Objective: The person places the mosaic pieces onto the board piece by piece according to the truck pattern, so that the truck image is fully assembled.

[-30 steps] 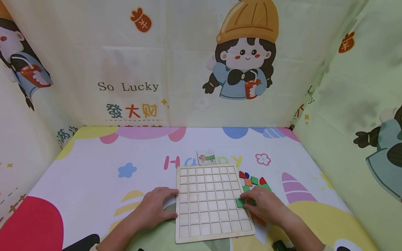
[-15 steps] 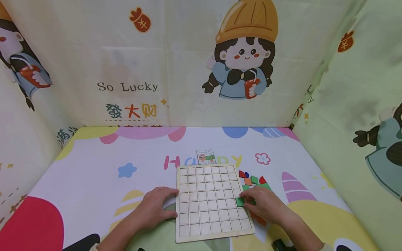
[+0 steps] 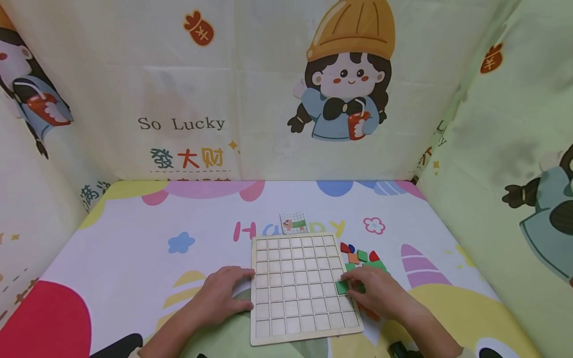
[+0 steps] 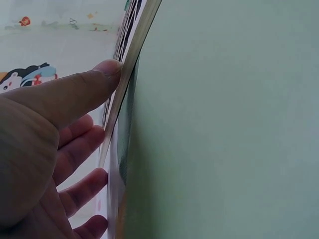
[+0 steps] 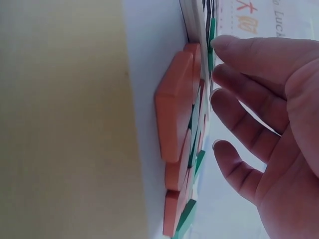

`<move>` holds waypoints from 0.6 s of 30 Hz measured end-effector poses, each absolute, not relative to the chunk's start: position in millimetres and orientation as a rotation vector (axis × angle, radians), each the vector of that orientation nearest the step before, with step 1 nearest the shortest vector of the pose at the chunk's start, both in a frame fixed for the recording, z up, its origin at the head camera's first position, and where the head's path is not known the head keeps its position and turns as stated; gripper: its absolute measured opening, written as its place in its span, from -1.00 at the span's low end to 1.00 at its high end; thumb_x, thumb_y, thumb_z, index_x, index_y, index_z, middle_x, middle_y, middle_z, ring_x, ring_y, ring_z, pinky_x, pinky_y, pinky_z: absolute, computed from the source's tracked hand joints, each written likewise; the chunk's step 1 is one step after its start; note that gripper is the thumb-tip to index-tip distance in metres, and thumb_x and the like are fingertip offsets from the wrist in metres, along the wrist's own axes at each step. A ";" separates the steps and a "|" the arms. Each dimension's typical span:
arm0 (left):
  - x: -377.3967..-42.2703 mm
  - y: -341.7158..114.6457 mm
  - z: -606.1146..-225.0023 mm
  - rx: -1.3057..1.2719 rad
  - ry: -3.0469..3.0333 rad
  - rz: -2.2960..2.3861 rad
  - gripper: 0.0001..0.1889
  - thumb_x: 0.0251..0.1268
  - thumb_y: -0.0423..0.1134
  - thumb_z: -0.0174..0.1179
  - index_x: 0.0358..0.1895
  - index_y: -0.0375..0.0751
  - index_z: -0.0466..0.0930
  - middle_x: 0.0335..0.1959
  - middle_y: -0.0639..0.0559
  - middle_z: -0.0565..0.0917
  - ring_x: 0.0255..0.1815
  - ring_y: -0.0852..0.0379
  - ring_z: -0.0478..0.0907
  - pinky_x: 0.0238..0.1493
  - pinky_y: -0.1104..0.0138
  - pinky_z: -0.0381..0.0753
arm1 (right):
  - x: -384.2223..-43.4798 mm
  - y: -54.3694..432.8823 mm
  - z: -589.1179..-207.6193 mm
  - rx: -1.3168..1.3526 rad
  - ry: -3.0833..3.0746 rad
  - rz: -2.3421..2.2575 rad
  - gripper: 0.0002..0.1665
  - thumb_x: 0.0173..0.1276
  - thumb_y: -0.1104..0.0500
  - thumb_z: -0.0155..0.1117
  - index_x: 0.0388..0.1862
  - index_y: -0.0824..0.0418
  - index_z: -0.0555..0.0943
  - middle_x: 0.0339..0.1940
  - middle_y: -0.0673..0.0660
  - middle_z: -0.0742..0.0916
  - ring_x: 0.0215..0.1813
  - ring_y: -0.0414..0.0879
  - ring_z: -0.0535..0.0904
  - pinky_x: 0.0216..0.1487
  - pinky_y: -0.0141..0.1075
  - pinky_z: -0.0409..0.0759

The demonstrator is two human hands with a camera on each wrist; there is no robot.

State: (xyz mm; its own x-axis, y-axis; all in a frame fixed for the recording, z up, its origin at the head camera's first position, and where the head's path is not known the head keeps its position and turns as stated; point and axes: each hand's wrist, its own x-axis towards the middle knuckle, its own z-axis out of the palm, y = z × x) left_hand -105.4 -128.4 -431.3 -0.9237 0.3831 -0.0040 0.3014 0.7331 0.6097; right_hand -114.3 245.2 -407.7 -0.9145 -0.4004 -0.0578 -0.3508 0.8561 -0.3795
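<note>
One green tile [image 3: 341,288] on the board [image 3: 293,325]; at the right hand's [image 3: 375,290] fingertips [image 5: 223,46].

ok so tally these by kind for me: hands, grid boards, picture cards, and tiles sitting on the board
Hands: 2 (left hand, right hand)
Grid board: 1
Picture card: 1
Green tile on the board: 1
Total: 5

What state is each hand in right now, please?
Left hand: open, touching the left edge of the wooden grid board.
Right hand: at the green square tile; whether its grip is closed cannot be told.
</note>
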 end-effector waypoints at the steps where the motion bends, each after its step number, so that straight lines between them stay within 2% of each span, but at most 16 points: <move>1: -105.5 -128.5 -431.5 0.557 2.802 0.953 -0.36 0.01 -0.05 0.54 0.22 -0.10 0.59 0.11 0.02 0.60 0.25 -0.14 0.43 0.25 -0.13 0.38 | -114.2 246.1 -407.3 -0.571 2.895 -0.569 -0.67 0.25 0.13 0.48 0.01 0.00 0.72 -0.28 -0.27 0.63 -0.18 -0.22 0.51 -0.03 -0.13 0.60; 6: -105.8 -129.0 -432.0 0.563 2.801 0.954 -0.36 0.01 -0.05 0.53 0.22 -0.11 0.59 0.11 0.03 0.60 0.25 -0.14 0.43 0.25 -0.13 0.38 | -115.8 255.0 -403.7 -0.507 2.908 -0.655 -0.62 0.23 0.13 0.50 0.05 0.06 0.70 -0.25 -0.18 0.68 -0.21 -0.20 0.55 -0.12 -0.19 0.61; 11: -105.4 -128.8 -431.6 0.554 2.798 0.957 -0.36 0.01 -0.05 0.53 0.22 -0.11 0.59 0.12 0.02 0.60 0.26 -0.15 0.42 0.25 -0.13 0.38 | -117.2 265.7 -397.7 -0.454 2.929 -0.706 -0.58 0.25 0.14 0.48 0.09 0.15 0.68 -0.35 -0.10 0.58 -0.27 -0.14 0.46 -0.28 -0.30 0.49; 18: -105.0 -128.3 -430.7 0.566 2.806 0.968 -0.37 0.01 -0.07 0.53 0.21 -0.12 0.59 0.10 0.02 0.60 0.25 -0.14 0.43 0.25 -0.14 0.36 | -117.4 281.1 -392.3 -0.388 2.957 -0.715 -0.52 0.24 0.12 0.50 0.13 0.17 0.66 -0.17 0.00 0.67 -0.12 -0.05 0.53 -0.08 -0.07 0.60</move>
